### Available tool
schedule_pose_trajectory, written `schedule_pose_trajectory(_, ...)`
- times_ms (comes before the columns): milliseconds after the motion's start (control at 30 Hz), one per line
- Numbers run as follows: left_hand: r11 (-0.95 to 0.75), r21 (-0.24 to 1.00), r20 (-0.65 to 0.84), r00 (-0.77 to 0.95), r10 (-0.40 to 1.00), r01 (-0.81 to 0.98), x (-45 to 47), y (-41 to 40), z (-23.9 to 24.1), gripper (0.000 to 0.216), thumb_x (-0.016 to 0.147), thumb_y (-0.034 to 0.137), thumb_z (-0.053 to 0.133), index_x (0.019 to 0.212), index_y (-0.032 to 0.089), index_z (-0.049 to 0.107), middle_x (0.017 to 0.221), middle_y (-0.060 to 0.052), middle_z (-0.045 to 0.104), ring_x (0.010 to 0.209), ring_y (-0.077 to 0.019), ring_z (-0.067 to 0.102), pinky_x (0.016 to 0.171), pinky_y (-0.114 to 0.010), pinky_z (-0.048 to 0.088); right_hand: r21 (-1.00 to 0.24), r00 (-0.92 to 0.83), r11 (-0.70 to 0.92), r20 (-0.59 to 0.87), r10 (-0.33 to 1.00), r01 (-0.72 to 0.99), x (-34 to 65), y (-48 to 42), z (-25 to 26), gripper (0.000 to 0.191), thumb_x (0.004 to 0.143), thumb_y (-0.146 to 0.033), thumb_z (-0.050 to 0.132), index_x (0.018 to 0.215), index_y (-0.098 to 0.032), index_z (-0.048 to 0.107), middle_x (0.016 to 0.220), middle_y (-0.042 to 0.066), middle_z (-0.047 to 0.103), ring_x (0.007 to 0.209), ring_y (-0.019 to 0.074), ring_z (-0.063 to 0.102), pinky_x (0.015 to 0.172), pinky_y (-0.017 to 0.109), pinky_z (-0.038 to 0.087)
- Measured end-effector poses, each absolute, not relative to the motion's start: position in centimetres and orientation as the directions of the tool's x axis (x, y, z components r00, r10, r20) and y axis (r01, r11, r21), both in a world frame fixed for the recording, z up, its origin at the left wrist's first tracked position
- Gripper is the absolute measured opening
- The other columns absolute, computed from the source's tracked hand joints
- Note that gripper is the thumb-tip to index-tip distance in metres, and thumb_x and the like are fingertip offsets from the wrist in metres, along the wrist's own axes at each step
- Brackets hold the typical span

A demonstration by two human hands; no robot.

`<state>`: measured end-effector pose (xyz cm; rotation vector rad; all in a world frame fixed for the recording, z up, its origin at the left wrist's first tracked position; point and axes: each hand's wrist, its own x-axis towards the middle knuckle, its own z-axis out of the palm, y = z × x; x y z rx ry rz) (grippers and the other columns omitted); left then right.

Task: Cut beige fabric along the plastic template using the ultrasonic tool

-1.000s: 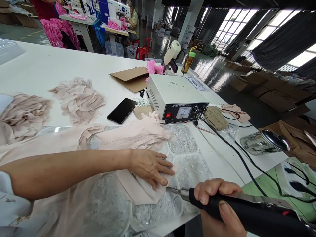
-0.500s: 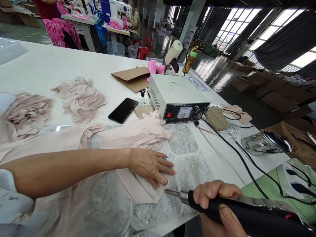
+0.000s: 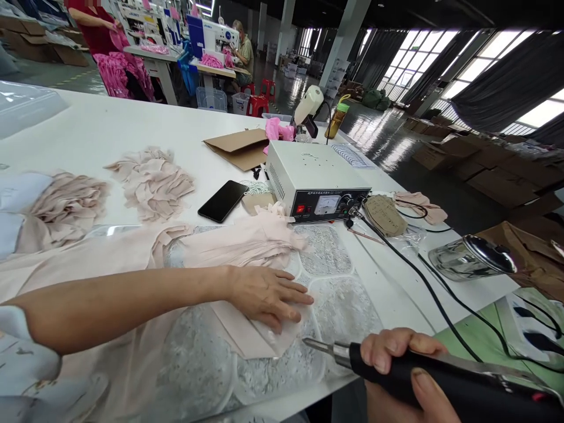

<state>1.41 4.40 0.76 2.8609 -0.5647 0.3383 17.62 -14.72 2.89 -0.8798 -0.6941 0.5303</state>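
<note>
My left hand (image 3: 268,296) lies flat with fingers spread, pressing a pale pink strip of fabric (image 3: 247,343) onto a grey-patterned clear mat (image 3: 277,382). My right hand (image 3: 405,364) is wrapped round the black handle of an ultrasonic cutter (image 3: 370,367). Its metal tip points left, just right of the fabric's cut end and apart from it. Beyond my left hand lies a layered stack of pale pink fabric pieces (image 3: 247,241). More pink fabric (image 3: 110,258) spreads under my left forearm.
Behind the mat stands a white control box (image 3: 317,170) with a lit red switch. A black phone (image 3: 223,201), fabric piles (image 3: 154,185) and folded cardboard (image 3: 240,147) lie left of it. Black cables (image 3: 418,276) and a lidded glass jar (image 3: 471,258) are on the right. Two people work beyond.
The cutter's tip has moved a little to the right, away from the fabric's edge. My left hand stays pressed on the fabric. The view has tilted up slightly.
</note>
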Motion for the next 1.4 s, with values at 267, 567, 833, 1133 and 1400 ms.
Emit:
schedule_pose_trajectory(267, -0.999, -0.024, 0.234, 0.972, 0.018, 0.025, 0.5, -2.7, -0.8, 0.03, 0.092, 0.035, 0.065, 0.107, 0.009, 0.059, 0.084, -0.007, 0.061, 0.066, -0.0188, 0.055, 0.053, -0.032, 0.043, -0.808, 0.818, 0.573, 0.234, 0.525, -0.137, 19.7, -16.5, 2.2, 0.011, 0.071, -0.023, 0.057, 0.081, -0.02, 0.056, 0.069, -0.003, 0.049, 0.049, 0.0104, 0.046, 0.044, 0.027, 0.041)
schedule_pose_trajectory(567, -0.998, 0.025, 0.211, 0.977, -0.043, -0.05, -2.4, -4.5, 1.5, 0.037, 0.099, 0.03, 0.051, 0.131, 0.011, 0.049, 0.094, -0.009, 0.065, 0.074, -0.02, 0.059, 0.066, -0.035, 0.048, -0.786, 0.838, 0.594, 0.202, 0.507, -0.17, 20.7, -17.7, 1.0, 0.01, 0.073, -0.025, 0.058, 0.082, -0.021, 0.056, 0.07, -0.001, 0.051, 0.051, 0.012, 0.048, 0.045, 0.029, 0.044)
schedule_pose_trajectory(833, -0.998, 0.002, 0.111, 0.991, -0.068, -0.069, -4.2, -3.5, 0.4, 0.035, 0.099, 0.019, 0.045, 0.133, 0.016, 0.052, 0.141, -0.012, 0.055, 0.131, -0.0262, 0.05, 0.108, -0.04, 0.042, -0.751, 0.881, 0.637, 0.171, 0.441, -0.173, 20.0, -16.5, 2.3, 0.012, 0.066, -0.021, 0.056, 0.078, -0.02, 0.056, 0.065, -0.002, 0.052, 0.047, 0.0113, 0.048, 0.044, 0.028, 0.042)
schedule_pose_trajectory(1133, -0.984, 0.178, 0.214, 0.977, 0.013, -0.026, -1.6, -3.3, 0.9, 0.034, 0.1, 0.03, 0.048, 0.13, 0.015, 0.055, 0.132, -0.016, 0.061, 0.122, -0.028, 0.059, 0.105, -0.043, 0.047, -0.729, 0.883, 0.671, 0.219, 0.416, -0.136, 20.3, -16.2, 0.3, 0.013, 0.069, -0.023, 0.057, 0.082, -0.021, 0.057, 0.067, -0.003, 0.054, 0.047, 0.0111, 0.05, 0.047, 0.028, 0.044)
schedule_pose_trajectory(1400, -0.949, 0.247, 0.154, 0.975, -0.162, -0.197, -1.7, 0.0, 0.2, 0.032, 0.102, 0.018, 0.042, 0.13, 0.017, 0.058, 0.144, -0.012, 0.053, 0.137, -0.0249, 0.046, 0.116, -0.041, 0.037, -0.728, 0.898, 0.677, 0.22, 0.381, -0.108, 20.2, -15.0, -0.8, 0.013, 0.072, -0.023, 0.06, 0.084, -0.022, 0.055, 0.073, -0.003, 0.055, 0.054, 0.0112, 0.052, 0.052, 0.03, 0.047)
